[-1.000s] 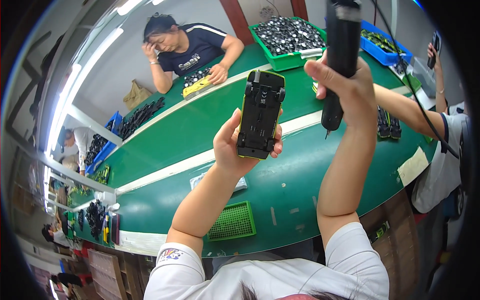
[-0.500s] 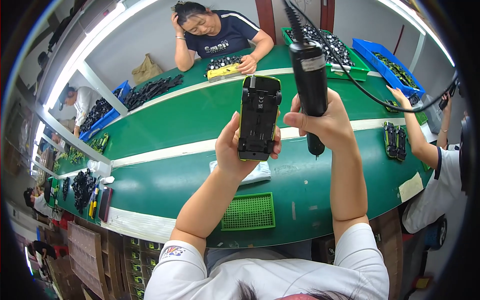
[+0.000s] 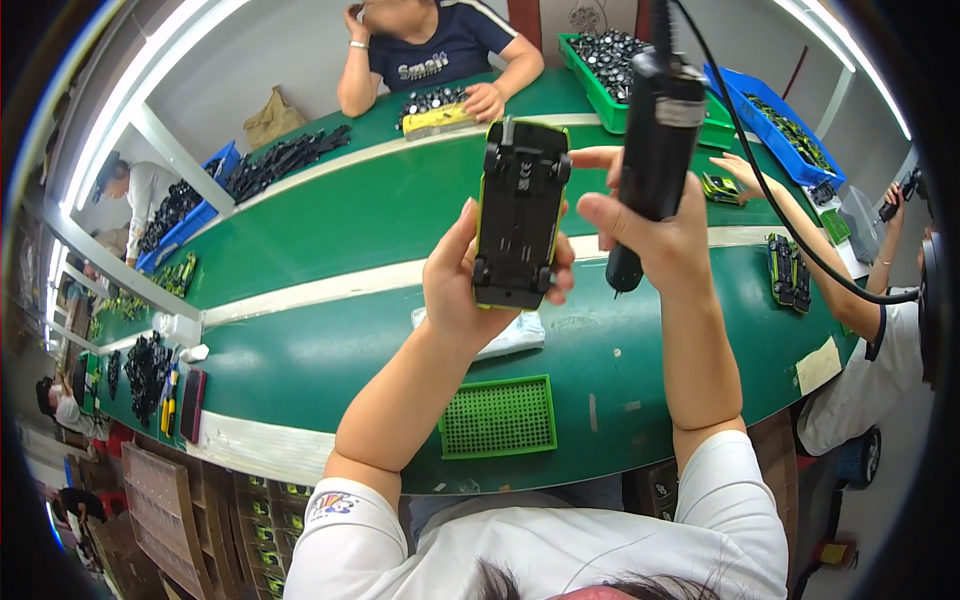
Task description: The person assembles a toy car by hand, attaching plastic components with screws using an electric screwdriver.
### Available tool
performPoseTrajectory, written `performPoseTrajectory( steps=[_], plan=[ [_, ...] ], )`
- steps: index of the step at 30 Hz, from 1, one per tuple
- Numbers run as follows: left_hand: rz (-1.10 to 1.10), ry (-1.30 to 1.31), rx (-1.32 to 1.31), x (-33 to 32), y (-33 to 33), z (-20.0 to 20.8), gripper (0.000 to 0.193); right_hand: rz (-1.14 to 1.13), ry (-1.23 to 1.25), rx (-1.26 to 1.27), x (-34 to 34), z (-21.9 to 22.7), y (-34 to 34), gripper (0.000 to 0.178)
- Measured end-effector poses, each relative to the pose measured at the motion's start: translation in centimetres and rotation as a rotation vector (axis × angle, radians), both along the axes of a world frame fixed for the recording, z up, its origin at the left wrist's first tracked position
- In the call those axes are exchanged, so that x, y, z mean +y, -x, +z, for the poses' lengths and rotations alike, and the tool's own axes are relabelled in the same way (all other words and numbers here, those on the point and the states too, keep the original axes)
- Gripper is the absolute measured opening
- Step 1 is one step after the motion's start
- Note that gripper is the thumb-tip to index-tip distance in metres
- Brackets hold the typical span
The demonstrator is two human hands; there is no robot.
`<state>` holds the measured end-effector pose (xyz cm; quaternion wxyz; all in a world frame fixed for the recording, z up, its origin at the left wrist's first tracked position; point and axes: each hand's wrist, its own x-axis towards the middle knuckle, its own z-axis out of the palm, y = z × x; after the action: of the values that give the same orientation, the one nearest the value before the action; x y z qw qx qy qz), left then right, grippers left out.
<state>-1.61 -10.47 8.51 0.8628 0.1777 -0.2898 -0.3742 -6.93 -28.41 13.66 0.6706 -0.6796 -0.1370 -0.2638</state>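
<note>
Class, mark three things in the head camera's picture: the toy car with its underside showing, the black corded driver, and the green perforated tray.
Toy car [image 3: 522, 215]: head view, middle of its black underside.
Black corded driver [image 3: 656, 148]: head view, on its barrel.
Green perforated tray [image 3: 498, 418]: head view, on its bare base.

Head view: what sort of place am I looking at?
Probably a factory assembly line for toy cars: there is a long green bench, a blue bin of yellow-green pieces, and an upturned toy car held beside a black corded tool.
</note>
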Motion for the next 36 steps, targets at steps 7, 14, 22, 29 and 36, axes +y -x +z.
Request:
performPoseTrajectory(
  steps=[7,14,22,29,36],
  plan=[
    [0.261,0.090,0.048,1.0,-0.5,0.5,0.060,0.390,0.186,0.059,0.1,-1.0,0.7,0.022],
    [0.297,0.148,0.069,2.3,-1.0,1.2,0.056,0.445,0.068,0.130,0.9,-1.4,0.8,0.029],
    [0.286,0.162,0.171,1.8,-0.3,1.8,0.056,0.487,0.224,-0.087,0.7,-2.5,-0.3,0.034],
    [0.174,0.046,0.056,2.0,-1.5,1.2,0.061,0.337,0.075,0.052,1.0,-1.6,0.0,0.029],
    [-0.119,-0.176,-0.016,1.6,-1.7,0.5,0.055,0.092,-0.099,0.020,-1.5,-1.3,-1.6,0.031]
  ],
)
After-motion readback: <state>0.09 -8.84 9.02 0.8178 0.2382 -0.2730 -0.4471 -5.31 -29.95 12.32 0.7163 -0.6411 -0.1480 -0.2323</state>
